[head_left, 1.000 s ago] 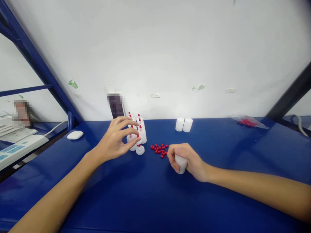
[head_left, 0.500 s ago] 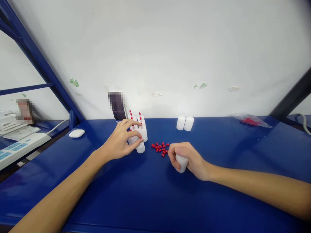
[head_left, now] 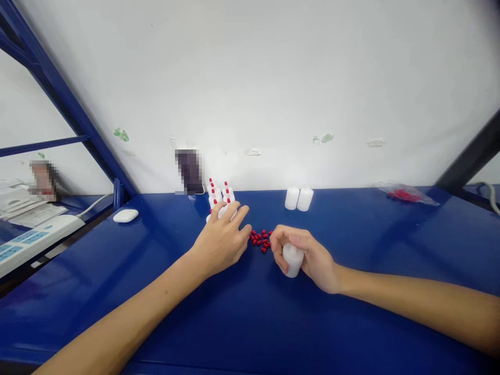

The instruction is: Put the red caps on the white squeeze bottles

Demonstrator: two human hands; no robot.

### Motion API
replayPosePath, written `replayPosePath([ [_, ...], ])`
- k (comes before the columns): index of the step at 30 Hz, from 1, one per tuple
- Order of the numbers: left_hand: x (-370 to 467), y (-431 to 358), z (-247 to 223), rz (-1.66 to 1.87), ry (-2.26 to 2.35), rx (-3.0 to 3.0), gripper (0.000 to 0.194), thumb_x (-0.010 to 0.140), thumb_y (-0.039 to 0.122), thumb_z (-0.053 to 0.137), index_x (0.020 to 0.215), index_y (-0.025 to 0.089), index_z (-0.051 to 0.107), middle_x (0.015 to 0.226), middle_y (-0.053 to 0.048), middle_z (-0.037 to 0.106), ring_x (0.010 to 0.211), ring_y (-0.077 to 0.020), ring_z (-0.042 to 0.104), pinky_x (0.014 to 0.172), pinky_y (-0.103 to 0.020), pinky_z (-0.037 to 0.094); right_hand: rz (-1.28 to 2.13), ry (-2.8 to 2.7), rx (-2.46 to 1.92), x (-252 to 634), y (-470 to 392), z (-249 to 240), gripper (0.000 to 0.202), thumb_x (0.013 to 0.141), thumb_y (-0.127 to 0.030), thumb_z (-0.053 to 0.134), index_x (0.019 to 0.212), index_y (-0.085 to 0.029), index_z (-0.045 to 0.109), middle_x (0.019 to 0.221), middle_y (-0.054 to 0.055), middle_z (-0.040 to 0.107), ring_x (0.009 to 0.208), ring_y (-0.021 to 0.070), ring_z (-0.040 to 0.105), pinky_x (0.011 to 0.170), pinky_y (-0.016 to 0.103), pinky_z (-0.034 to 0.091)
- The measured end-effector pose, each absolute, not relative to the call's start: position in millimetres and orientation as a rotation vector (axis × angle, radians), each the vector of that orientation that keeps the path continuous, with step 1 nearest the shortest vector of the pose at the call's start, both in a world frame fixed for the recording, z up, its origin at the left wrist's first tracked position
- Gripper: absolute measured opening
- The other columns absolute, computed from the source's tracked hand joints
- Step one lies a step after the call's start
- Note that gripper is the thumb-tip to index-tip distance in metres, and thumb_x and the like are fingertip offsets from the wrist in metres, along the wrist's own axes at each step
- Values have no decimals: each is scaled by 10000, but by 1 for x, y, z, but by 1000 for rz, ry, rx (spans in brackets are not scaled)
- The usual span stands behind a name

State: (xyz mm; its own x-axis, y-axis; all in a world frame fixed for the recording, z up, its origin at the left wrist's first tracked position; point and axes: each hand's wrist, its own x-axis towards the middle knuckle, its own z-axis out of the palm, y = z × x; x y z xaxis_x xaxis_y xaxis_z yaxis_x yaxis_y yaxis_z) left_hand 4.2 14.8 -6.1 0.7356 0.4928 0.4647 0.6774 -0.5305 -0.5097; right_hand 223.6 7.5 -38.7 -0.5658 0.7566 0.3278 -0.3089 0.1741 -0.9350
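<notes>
Partly, our left hand (head_left: 222, 244) hid the capped bottles (head_left: 219, 196) behind it, so we could not count them; only a few red tips and white shoulders showed above our fingers (head_left: 234, 216). Our right hand (head_left: 308, 252) covered much of the white bottle (head_left: 292, 259) it gripped, and we could not see whether that bottle bore a cap. A pixelated dark object (head_left: 189, 171) leaned at the wall behind the capped bottles, too blurred to read, and another blurred patch (head_left: 42, 179) sat at the far left.

Our left hand lay palm down over the blue table (head_left: 156, 291), fingers spread and loose, holding nothing, its fingertips just beside the red caps (head_left: 261, 239). Whether they touched the capped bottles, we could not tell. Our right hand was curled around the white bottle, thumb and fingers closed on it, the bottle standing on the table near the caps. Both forearms reached in from the lower corners, cut off by the frame.

Two plain white bottles (head_left: 298, 198) stood together near the wall, well apart from our hands. A clear bag (head_left: 404, 195) with red pieces lay far right, and a white mouse (head_left: 125, 215) far left.
</notes>
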Motion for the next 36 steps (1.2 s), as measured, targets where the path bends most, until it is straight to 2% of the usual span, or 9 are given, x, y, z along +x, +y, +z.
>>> replayPosePath([
  [2, 5, 16, -10, -281, -891, -2253, 176, 896, 280, 586, 892, 165, 720, 1254, -163, 617, 1190, -357, 519, 1011, -551, 378, 1537, -1621, -446, 224, 8, -37, 293, 946, -387, 432, 879, -148, 587, 614, 17, 580, 558, 154, 503, 577, 278, 389],
  [5, 3, 18, -13, -228, -887, -2269, 154, 881, 260, 601, 912, 171, 723, 1221, -156, 627, 1167, -353, 528, 1009, -554, 380, 1534, -1750, -434, 225, 7, -33, 326, 945, -405, 468, 834, -132, 608, 666, 46, 608, 619, 167, 541, 618, 286, 404],
  [11, -2, 21, -11, -244, -868, -2253, 102, 896, 210, 596, 867, 184, 691, 1181, -128, 640, 1141, -328, 534, 991, -525, 380, 1581, -1838, -448, 226, 2, -29, 382, 967, -437, 477, 791, -126, 609, 604, 14, 541, 534, 135, 491, 536, 255, 372],
  [14, -1, 18, -1, -422, -775, -2262, 104, 912, 200, 569, 951, 171, 661, 1112, -118, 655, 1053, -300, 551, 930, -488, 405, 1463, -1773, -527, 224, 1, -30, 402, 1000, -440, 442, 825, -127, 624, 635, 12, 538, 567, 133, 496, 568, 257, 388],
  [18, 11, 8, 9, -953, -615, -2388, 96, 923, 135, 503, 950, 147, 594, 915, -87, 639, 855, -223, 534, 800, -398, 429, 1401, -1732, -592, 222, 2, -32, 515, 1012, -507, 379, 695, -151, 572, 607, 18, 518, 553, 136, 472, 552, 268, 382],
  [21, 24, -1, 2, -1254, -643, -2600, 127, 968, 118, 452, 975, 147, 575, 891, -66, 609, 839, -186, 524, 774, -350, 430, 1371, -1804, -519, 222, 2, -33, 582, 1006, -567, 320, 660, -159, 553, 592, 24, 504, 545, 144, 458, 543, 282, 385],
  [28, 33, -1, -22, -1373, -615, -2862, 207, 1001, 137, 458, 1146, 171, 601, 947, -63, 605, 857, -168, 548, 775, -320, 453, 1320, -1928, -414, 226, 1, -32, 521, 997, -549, 388, 705, -152, 557, 640, 22, 509, 593, 149, 476, 590, 294, 404],
  [36, 30, 1, -24, -1419, -429, -2827, 239, 1014, 146, 426, 1173, 161, 604, 904, -65, 582, 812, -160, 558, 715, -289, 502, 1402, -1956, -433, 225, 0, -30, 513, 973, -570, 446, 713, -141, 557, 624, 9, 484, 585, 140, 458, 575, 287, 372],
])
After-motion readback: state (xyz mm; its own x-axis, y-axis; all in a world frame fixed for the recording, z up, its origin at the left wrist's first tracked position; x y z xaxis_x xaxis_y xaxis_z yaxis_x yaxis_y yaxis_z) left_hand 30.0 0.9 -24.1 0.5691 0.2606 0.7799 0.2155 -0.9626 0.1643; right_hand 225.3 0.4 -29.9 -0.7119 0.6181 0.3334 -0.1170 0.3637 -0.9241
